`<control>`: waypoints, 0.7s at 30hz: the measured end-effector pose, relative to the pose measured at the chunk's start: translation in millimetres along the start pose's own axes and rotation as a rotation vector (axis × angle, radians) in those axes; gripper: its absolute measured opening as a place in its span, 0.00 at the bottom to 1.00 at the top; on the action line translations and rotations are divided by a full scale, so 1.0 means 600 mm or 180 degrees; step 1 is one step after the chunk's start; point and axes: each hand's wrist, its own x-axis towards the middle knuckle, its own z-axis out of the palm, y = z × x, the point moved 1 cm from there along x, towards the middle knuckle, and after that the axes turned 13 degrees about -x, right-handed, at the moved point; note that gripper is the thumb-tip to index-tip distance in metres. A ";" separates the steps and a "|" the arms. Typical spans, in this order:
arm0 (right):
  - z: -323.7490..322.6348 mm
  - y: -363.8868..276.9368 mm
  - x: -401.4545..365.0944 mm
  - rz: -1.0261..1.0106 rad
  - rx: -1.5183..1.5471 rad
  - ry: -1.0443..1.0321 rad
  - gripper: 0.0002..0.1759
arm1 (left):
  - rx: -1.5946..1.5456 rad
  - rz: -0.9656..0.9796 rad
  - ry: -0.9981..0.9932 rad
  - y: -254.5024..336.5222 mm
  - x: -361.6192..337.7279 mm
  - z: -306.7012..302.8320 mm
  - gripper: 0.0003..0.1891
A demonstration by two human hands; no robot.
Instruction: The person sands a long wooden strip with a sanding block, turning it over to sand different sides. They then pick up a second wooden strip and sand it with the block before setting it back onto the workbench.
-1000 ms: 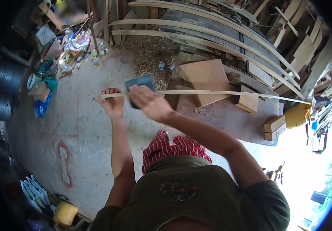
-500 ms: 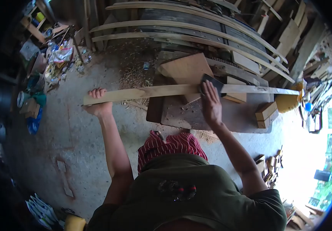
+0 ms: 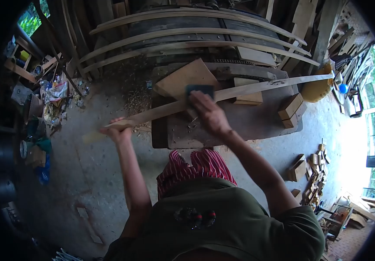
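Note:
A long, thin wooden strip runs from lower left to upper right across the low work table. My left hand is wrapped round the strip near its left end, which sticks out past the fingers. Over the middle of the strip, my right hand presses on a dark sheet that looks like sandpaper; this hand is slightly blurred. Beneath the strip lie a flat wooden board and a small wooden block on the table.
Several curved strips lie on a dark surface beyond the table. Two stacked blocks stand at the table's right, near a yellow object. Wood scraps lie on the floor at the right, clutter at the left.
My right hand and the dark sheet have moved left along the strip. The strip's left end is lower, so it now slants. The view has also shifted.

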 end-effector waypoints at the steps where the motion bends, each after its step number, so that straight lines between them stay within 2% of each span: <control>1: -0.011 0.038 -0.015 0.0132 -0.0193 0.0080 0.28 | 0.0004 0.0022 0.0014 0.034 0.003 0.005 0.40; 4: -0.032 0.141 -0.050 0.0682 -0.0270 0.0368 0.30 | -0.0018 0.0280 -0.0256 0.110 -0.003 0.021 0.39; 6: -0.047 0.170 -0.055 0.0752 -0.0445 0.0360 0.32 | 0.0058 0.0322 -0.0384 0.145 -0.005 0.020 0.38; 9: -0.002 0.177 -0.053 0.0949 -0.0478 0.0437 0.35 | -0.0060 0.0411 -0.0481 0.116 -0.038 0.005 0.38; 10: 0.003 0.157 -0.039 0.0895 -0.0430 0.0439 0.35 | -0.0147 0.0408 -0.0469 0.106 -0.043 0.002 0.37; 12: 0.016 0.094 -0.013 0.0366 -0.0170 0.0494 0.34 | -0.0197 0.0507 -0.0520 0.093 -0.055 0.005 0.37; 14: 0.030 0.010 0.026 -0.0269 -0.0357 -0.0049 0.32 | -0.0214 0.0568 -0.0556 0.088 -0.064 0.005 0.37; 16: 0.041 -0.061 0.052 -0.0574 0.0054 -0.0007 0.32 | -0.0253 0.0536 -0.0533 0.089 -0.067 0.008 0.38; 19: 0.013 -0.067 0.049 -0.0794 0.0238 -0.0076 0.32 | -0.0667 0.0456 -0.0748 0.098 -0.074 0.014 0.38; 21: -0.020 -0.014 0.023 -0.0552 -0.0002 -0.0216 0.31 | -0.0625 0.0510 -0.0791 0.094 -0.084 0.025 0.38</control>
